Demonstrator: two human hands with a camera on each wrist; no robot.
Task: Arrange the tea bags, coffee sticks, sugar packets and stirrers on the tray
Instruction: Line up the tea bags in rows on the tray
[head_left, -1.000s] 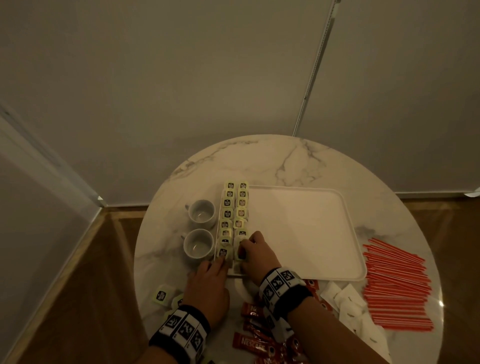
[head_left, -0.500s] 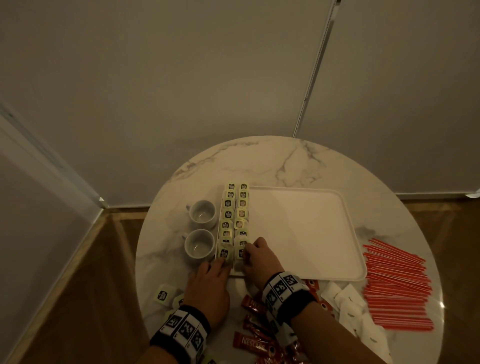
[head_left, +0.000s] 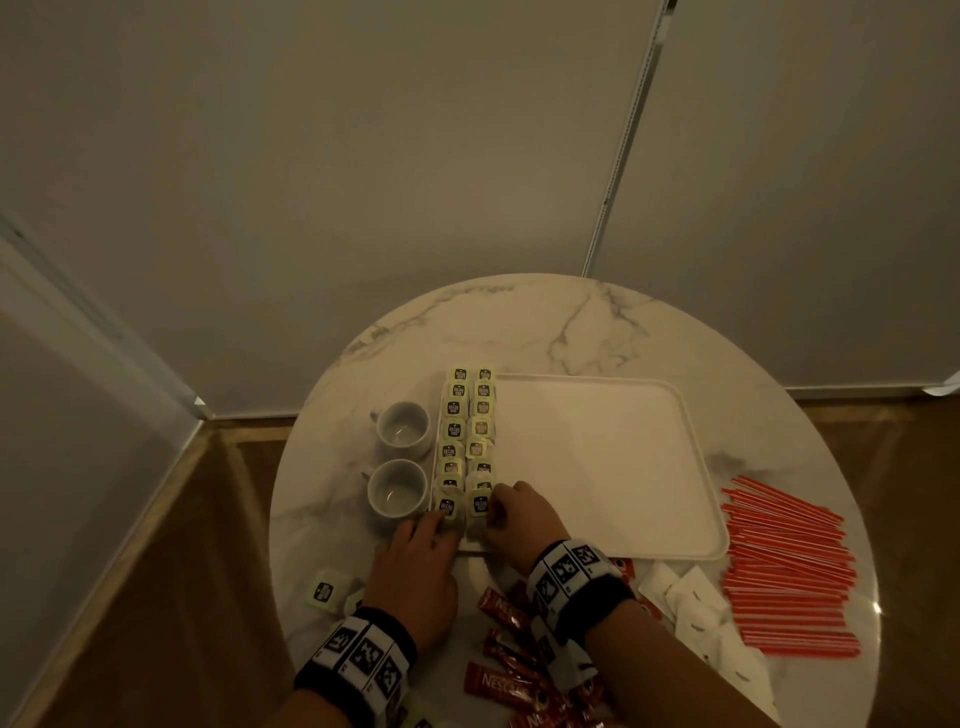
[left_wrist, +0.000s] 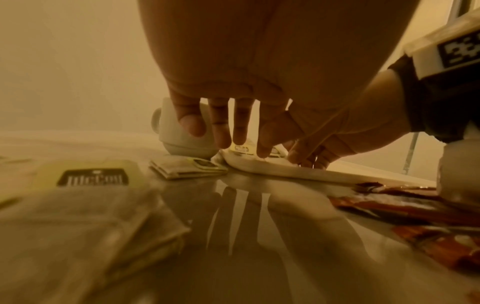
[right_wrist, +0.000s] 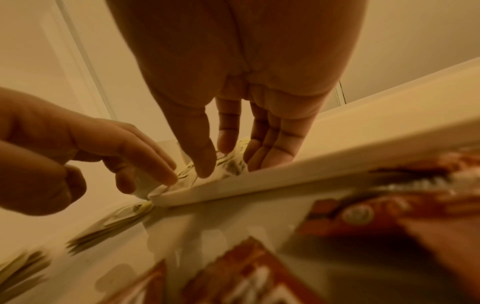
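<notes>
The right hand (head_left: 514, 512) is resting its straight fingertips on the nearest pale green paper tea bag (head_left: 479, 505) of the right-hand row, pressing rather than gripping. The left hand (head_left: 415, 566) is lying just beside it, fingers extended and touching the end bag of the left-hand row at the tray's near left corner; it is holding nothing either.

Both rows of tea bags are running along the left edge of the flat white rectangular tray (head_left: 597, 457), whose remaining surface is bare. The tray is sitting on the round white marble worktop (head_left: 519, 322), with two small white ceramic cups (head_left: 397, 457) just left of it.

Judging by this, the tea-bag step is nearly finishing: a few loose tea bags (head_left: 324, 590) are still lying off the tray near the left wrist. The next move probably calls for lifting one hand away, pinching a loose bag and seating it without disturbing the rows. The red foil coffee sticks (head_left: 509, 660), white paper sugar packets (head_left: 691, 608) and thin red stirrers (head_left: 789, 566) are all waiting on the worktop.

The head view is showing the whole layout. The left wrist view alone is showing a folded tea bag (left_wrist: 187, 167) butting against the tray's corner, and the right wrist view is showing crumpled bags under the fingertips (right_wrist: 205, 170).
</notes>
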